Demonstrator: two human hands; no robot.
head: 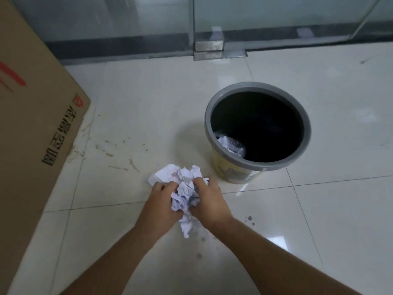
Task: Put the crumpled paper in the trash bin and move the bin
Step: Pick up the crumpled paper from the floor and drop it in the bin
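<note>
Crumpled paper (185, 188), white with faint print, sits bunched between 2 hands low over the tiled floor (148, 124), just in front of and to the left of the trash bin (234, 173). The left hand (158, 204) curls its fingers into the left side of the wad, and the right hand (209, 202) clamps the right side, so both are closed on the same bundle. Most of the fingertips are buried in the folds and cannot be seen. One tail of paper hangs below the palms, and a looser part spreads beyond the knuckles; whether that part touches the floor is hard to tell.

The bin stands upright with a grey rim and a yellowish wall, only a strip of which shows below the rim. Its inside is nearly black, so the bottom cannot be made out. A pale crumpled scrap (230, 143) shows against the near-left inner wall.

A cardboard box (36, 128) fills the left edge, cut off by the frame, with red marks and dark printed characters that are seen sideways. A frosted glass partition (276, 15) with a metal floor clamp (209, 46) runs across the back. Dark smudges and drops mark the tiles.
</note>
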